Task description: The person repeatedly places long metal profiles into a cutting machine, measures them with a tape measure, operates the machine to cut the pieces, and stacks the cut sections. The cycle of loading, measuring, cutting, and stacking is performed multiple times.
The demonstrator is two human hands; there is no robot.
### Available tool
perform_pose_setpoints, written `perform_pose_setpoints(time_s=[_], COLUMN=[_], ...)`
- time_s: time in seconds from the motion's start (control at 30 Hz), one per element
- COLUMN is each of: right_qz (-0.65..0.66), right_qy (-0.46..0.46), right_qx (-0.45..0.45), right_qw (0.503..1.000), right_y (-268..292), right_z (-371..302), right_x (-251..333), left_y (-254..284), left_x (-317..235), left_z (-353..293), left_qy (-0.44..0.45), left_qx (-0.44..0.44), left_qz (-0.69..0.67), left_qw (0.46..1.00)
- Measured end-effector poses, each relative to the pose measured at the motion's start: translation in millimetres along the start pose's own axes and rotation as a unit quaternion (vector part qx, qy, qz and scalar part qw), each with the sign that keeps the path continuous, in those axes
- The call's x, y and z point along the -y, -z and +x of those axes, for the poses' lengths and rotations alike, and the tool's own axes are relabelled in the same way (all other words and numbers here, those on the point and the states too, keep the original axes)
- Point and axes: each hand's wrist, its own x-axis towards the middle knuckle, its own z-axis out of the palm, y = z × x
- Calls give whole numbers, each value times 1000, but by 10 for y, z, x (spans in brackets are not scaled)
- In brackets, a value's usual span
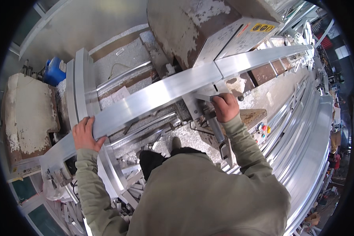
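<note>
fingers of 1 left hand (pixel 86 137) half-spread, resting on 1 long silver bar (pixel 157 94), left to upper centre of frame; 1 right hand (pixel 225 107) curled, right of centre, hold unclear; judged hazard: uneven pressure could skew the bar, pinching fingertips.

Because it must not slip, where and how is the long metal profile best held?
Probably toward its left end, coming from the near side, clasped across its width: the long metal profile runs crosswise here, its straight edges giving support.
</note>
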Motion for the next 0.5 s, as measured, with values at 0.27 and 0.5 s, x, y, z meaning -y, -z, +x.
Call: perform_pose_setpoints(time_s=[0.27,0.5], right_qz=[394,493], right_qy=[-299,-408], right_qx=[-350,-205], right_qw=[796,741], right_y=[1173,1089], right_z=[1993,2318], right_x=[-441,-2762], left_y=[118,144], left_x=[-42,36], left_z=[-40,92], left_qy=[7,-26], left_qx=[-9,-21], left_qz=[-15,-43], left_qw=[1000,999])
